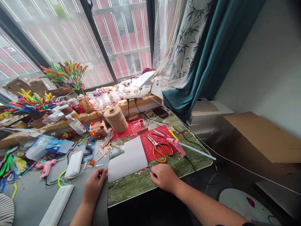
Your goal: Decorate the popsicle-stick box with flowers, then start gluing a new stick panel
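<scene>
A white sheet (128, 158) lies on the green mat (185, 161) near the table's front edge. My left hand (93, 185) rests at the sheet's lower left corner, fingers curled and thumb touching the edge. My right hand (163, 176) lies closed on the mat just right of the sheet, knuckles up; what it holds, if anything, is hidden. Orange-handled scissors (160, 150) and a pink glue gun (176, 146) lie on red paper (150, 142) beyond my right hand.
A ball of twine (116, 119) stands behind the sheet, with wooden sticks (107, 145) beside it. A second pink glue gun (47, 167), a white box (74, 164) and pipe cleaners (30, 102) crowd the left. Cardboard (265, 136) lies right of the table.
</scene>
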`<state>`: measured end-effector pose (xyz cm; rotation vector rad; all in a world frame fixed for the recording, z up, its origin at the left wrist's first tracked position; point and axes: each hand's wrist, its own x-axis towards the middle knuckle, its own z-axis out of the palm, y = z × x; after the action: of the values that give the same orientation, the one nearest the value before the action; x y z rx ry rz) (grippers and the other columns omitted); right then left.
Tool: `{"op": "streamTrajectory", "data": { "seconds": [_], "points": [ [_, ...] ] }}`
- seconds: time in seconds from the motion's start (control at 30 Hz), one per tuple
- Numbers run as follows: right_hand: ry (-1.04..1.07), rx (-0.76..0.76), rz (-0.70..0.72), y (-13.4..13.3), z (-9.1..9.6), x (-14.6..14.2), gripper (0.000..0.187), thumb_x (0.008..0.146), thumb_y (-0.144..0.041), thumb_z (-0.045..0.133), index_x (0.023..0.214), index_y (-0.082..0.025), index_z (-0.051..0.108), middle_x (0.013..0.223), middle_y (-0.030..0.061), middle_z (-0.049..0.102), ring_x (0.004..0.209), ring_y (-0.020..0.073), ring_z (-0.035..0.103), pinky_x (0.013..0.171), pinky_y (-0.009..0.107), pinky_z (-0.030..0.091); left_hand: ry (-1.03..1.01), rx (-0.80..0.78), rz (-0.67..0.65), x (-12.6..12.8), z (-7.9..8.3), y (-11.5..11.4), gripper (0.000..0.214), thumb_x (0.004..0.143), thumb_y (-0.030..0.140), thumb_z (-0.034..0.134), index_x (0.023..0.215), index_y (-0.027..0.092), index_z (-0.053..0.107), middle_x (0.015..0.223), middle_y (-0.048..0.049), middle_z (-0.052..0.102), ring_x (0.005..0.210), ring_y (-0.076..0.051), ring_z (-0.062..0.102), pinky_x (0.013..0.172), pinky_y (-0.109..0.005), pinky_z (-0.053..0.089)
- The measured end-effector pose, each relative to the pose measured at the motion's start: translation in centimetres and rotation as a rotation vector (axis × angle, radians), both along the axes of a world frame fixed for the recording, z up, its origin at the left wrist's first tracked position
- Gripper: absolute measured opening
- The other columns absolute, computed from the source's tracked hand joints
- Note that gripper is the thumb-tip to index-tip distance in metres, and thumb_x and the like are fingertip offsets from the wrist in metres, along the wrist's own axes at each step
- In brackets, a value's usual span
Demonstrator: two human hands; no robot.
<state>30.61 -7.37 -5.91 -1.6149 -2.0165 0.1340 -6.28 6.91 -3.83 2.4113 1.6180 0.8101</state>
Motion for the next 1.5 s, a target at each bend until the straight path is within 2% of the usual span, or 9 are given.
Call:
{"op": "streamTrajectory", "data": {
  "seconds": [0.33, 0.47, 0.63, 0.83, 0.97, 1.17, 1.3, 1.4, 1.5],
  "points": [
    [0.036, 0.029, -0.036, -0.4, 0.1, 0.1, 0.023, 0.096, -0.019, 0.054, 0.072, -0.021, 0.054, 0.069, 0.0001, 0.061, 0.068, 0.0157, 0.056, 0.067, 0.031, 0.033, -0.059, -0.019, -0.077, -0.7, 0.1, 0.1, 0.039, 0.1, 0.042, 0.049, 0.067, 0.023, 0.058, 0.064, -0.0016, 0.062, 0.064, -0.02, 0.061, 0.068, -0.031, 0.047],
    [0.093, 0.052, -0.016, -0.6, 0.0, 0.0, 0.023, 0.099, -0.019, 0.049, 0.077, -0.021, 0.055, 0.072, 0.0015, 0.06, 0.072, 0.0174, 0.056, 0.071, 0.031, 0.037, -0.234, 0.012, -0.038, 1.5, 1.8, 3.0, 0.028, 0.101, 0.041, 0.05, 0.1, 0.02, 0.069, 0.091, -0.0053, 0.074, 0.083, -0.02, 0.068, 0.08, -0.031, 0.051],
    [0.094, 0.021, 0.004, -0.1, -0.3, -0.7, 0.018, 0.099, -0.018, 0.05, 0.084, -0.022, 0.058, 0.075, 0.0021, 0.062, 0.072, 0.0186, 0.059, 0.071, 0.031, 0.042, -0.425, 0.106, -0.18, 6.3, 3.5, 8.6, 0.024, 0.098, 0.04, 0.061, 0.103, 0.02, 0.072, 0.094, -0.0056, 0.075, 0.08, -0.017, 0.067, 0.079, -0.03, 0.053],
    [0.054, -0.023, -0.012, 1.0, -0.2, -1.4, 0.014, 0.098, -0.017, 0.05, 0.095, -0.022, 0.063, 0.079, 0.0045, 0.068, 0.074, 0.0215, 0.066, 0.071, 0.034, 0.05, -0.385, 0.079, -0.343, 6.9, 1.0, 11.9, 0.02, 0.097, 0.037, 0.062, 0.099, 0.021, 0.073, 0.094, -0.0066, 0.076, 0.08, -0.018, 0.067, 0.076, -0.031, 0.051],
    [0.05, -0.021, -0.015, 1.5, -0.8, -2.0, 0.031, 0.098, -0.014, 0.047, 0.125, -0.021, 0.061, 0.103, 0.0091, 0.076, 0.09, 0.0244, 0.073, 0.083, 0.039, 0.057, -0.52, -0.073, -0.25, 5.5, -1.0, 12.2, 0.021, 0.092, 0.042, 0.07, 0.09, 0.021, 0.072, 0.08, -0.0026, 0.073, 0.068, -0.015, 0.061, 0.066, -0.027, 0.048],
    [0.031, -0.047, -0.022, 2.0, -0.4, -2.3, 0.031, 0.098, -0.014, 0.05, 0.123, -0.023, 0.063, 0.101, 0.008, 0.076, 0.09, 0.0249, 0.072, 0.082, 0.041, 0.059, -0.769, -0.237, -0.194, 4.7, -1.3, 12.4, 0.037, 0.095, 0.044, 0.065, 0.067, 0.02, 0.063, 0.061, 0.0007, 0.064, 0.057, -0.013, 0.055, 0.06, -0.026, 0.044],
    [0.031, 0.105, -0.048, 8.0, 3.8, -2.3, 0.024, 0.096, -0.017, 0.054, 0.116, -0.024, 0.065, 0.101, 0.0084, 0.071, 0.098, 0.0275, 0.067, 0.092, 0.046, 0.054, -0.756, -0.191, -0.188, 4.7, -1.0, 12.4, 0.043, 0.099, 0.041, 0.059, 0.061, 0.02, 0.058, 0.058, 0.0011, 0.058, 0.057, -0.013, 0.053, 0.062, -0.027, 0.042],
    [0.114, 0.161, -0.204, 17.5, 6.9, -2.9, 0.024, 0.098, -0.024, 0.051, 0.119, -0.021, 0.064, 0.113, 0.0111, 0.068, 0.109, 0.0266, 0.063, 0.099, 0.044, 0.052, -0.722, -0.192, -0.248, 4.8, -0.9, 12.3, 0.044, 0.1, 0.039, 0.056, 0.06, 0.02, 0.052, 0.058, 0.0017, 0.053, 0.057, -0.012, 0.049, 0.062, -0.027, 0.038],
    [-0.025, -0.066, -0.354, 28.0, 8.0, -3.8, 0.034, 0.099, -0.023, 0.044, 0.126, -0.017, 0.063, 0.124, 0.0143, 0.064, 0.119, 0.0245, 0.059, 0.105, 0.037, 0.048, -0.644, -0.165, -0.309, 4.8, -0.8, 12.1, 0.047, 0.1, 0.036, 0.052, 0.058, 0.021, 0.038, 0.056, 0.0035, 0.036, 0.054, -0.012, 0.038, 0.058, -0.029, 0.03]
  ]
}}
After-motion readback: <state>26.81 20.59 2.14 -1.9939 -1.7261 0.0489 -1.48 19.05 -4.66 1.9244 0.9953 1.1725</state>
